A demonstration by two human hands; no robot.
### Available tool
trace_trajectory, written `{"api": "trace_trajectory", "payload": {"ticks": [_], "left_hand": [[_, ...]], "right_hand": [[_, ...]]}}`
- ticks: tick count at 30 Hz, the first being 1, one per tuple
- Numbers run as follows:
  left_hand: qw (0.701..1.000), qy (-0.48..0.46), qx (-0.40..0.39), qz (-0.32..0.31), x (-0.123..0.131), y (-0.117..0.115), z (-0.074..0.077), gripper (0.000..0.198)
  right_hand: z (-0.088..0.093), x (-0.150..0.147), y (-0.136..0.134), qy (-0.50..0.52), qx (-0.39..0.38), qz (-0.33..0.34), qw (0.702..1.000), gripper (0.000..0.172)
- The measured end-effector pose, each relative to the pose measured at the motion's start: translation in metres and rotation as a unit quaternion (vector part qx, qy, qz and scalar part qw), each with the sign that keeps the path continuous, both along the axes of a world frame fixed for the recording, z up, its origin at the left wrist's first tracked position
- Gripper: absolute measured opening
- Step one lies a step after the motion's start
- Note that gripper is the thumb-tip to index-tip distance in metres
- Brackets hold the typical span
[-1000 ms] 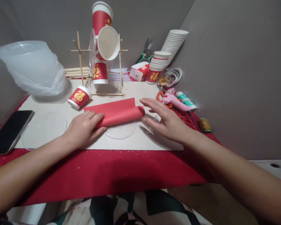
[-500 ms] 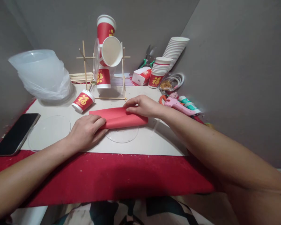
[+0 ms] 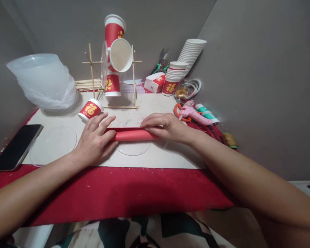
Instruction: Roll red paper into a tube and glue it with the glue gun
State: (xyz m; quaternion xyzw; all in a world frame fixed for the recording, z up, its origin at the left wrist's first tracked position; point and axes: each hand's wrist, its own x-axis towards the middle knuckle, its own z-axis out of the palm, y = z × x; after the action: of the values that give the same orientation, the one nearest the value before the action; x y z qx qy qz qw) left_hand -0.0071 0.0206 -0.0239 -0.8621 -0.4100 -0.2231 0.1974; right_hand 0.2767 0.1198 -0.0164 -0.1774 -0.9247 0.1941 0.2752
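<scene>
Head camera view: both of the person's bare hands are on a red paper sheet rolled into a tube (image 3: 134, 135), which lies sideways in front of the person, over the far part of a clear round plastic disc (image 3: 133, 149) on a white rectangular board (image 3: 155, 162). The left hand (image 3: 94, 137) grips the tube's left end between thumb and index finger, its other fingers spread toward a red-and-white paper cup with a gold character (image 3: 90, 109) lying tipped; whether they touch it cannot be told. The right hand (image 3: 167, 127) pinches the tube's upper edge near its right end, thumb and fingers together

Under the board, a red cloth (image 3: 113, 193) covers the bench. On the left, a second clear round disc (image 3: 53, 146) lies beside a black smartphone (image 3: 17, 148), with a translucent white plastic bag (image 3: 50, 82) behind. Beyond the hands stands a thin wooden stick frame (image 3: 121, 107) with red-and-white paper cups (image 3: 113, 84) at its middle, one turned mouth outward. To the right are a pink glue gun (image 3: 195, 113), a gold thread spool (image 3: 229, 140) and a leaning stack of white paper cups (image 3: 192, 53)
</scene>
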Motion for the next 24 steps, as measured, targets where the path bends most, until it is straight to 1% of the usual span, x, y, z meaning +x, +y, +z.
{"api": "trace_trajectory", "payload": {"ticks": [4, 6, 10, 13, 16, 18, 19, 21, 22, 23, 24], "left_hand": [[0.999, -0.006, -0.042, -0.011, -0.003, 0.004, -0.003, 0.022], [0.999, -0.017, -0.047, -0.018, -0.005, 0.006, -0.004, 0.024], [0.998, -0.046, -0.027, -0.038, -0.006, 0.008, -0.008, 0.024], [0.997, -0.062, -0.008, -0.046, -0.007, 0.010, -0.010, 0.031], [0.996, -0.053, -0.001, -0.071, -0.009, 0.011, -0.011, 0.041], [0.995, -0.056, -0.005, -0.087, -0.009, 0.010, -0.010, 0.044], [0.993, -0.076, -0.008, -0.086, -0.008, 0.009, -0.009, 0.045], [0.985, -0.162, -0.016, -0.055, -0.006, 0.005, -0.006, 0.043], [0.974, -0.224, -0.020, -0.028, -0.005, 0.004, -0.003, 0.040], [0.955, -0.294, -0.027, -0.001, -0.004, 0.003, -0.001, 0.035], [0.929, -0.367, -0.038, 0.022, -0.004, 0.003, 0.001, 0.030]], "right_hand": [[-0.006, 0.004, -0.006, -0.003, 0.055, -0.002, 0.999, 0.023], [-0.009, 0.007, -0.010, -0.013, 0.091, -0.007, 0.996, 0.024], [-0.017, 0.011, -0.017, -0.043, 0.157, -0.024, 0.986, 0.042], [-0.023, 0.011, -0.018, -0.042, 0.172, -0.034, 0.984, 0.046], [-0.027, 0.011, -0.017, -0.026, 0.181, -0.026, 0.983, 0.045], [-0.028, 0.012, -0.016, -0.019, 0.196, -0.025, 0.980, 0.044], [-0.028, 0.013, -0.016, -0.016, 0.204, -0.029, 0.978, 0.043], [-0.027, 0.017, -0.014, -0.009, 0.218, -0.039, 0.975, 0.043], [-0.027, 0.019, -0.013, -0.003, 0.224, -0.045, 0.973, 0.044], [-0.026, 0.022, -0.011, 0.003, 0.231, -0.050, 0.972, 0.045], [-0.025, 0.024, -0.010, 0.012, 0.239, -0.055, 0.969, 0.046]]}}
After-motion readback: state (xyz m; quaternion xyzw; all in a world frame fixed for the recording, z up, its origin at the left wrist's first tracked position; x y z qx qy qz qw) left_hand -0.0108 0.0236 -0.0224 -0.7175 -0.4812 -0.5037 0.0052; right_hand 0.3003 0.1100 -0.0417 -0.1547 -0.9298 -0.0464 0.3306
